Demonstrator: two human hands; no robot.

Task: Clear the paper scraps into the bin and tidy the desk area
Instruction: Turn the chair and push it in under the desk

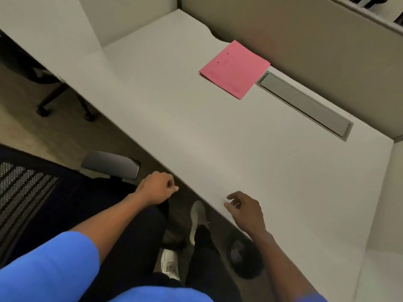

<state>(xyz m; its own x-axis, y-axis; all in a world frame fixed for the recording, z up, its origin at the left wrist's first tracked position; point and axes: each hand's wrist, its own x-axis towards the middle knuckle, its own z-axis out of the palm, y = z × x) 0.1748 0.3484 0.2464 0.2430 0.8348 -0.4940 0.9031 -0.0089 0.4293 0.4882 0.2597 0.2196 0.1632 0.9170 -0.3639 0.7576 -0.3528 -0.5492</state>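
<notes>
A pink folder (235, 68) lies flat on the white desk (196, 118), far side, near the partition. My left hand (158, 189) hangs just off the desk's front edge, fingers curled into a fist; a small pale bit shows at its fingertips, too small to tell what it is. Over the near edge of the desk hovers my right hand (246, 209), fingers spread, holding nothing. Under the desk, a dark round bin (244, 258) sits on the floor below my right forearm, with pale scraps inside. No loose scraps show on the desktop.
A grey cable-tray lid (305, 105) is set into the desk beside the folder. A black mesh office chair (32, 203) with a grey armrest (111, 163) stands at the left. Another chair's wheeled base (63, 101) is farther left. My legs and white shoes (171, 267) are below.
</notes>
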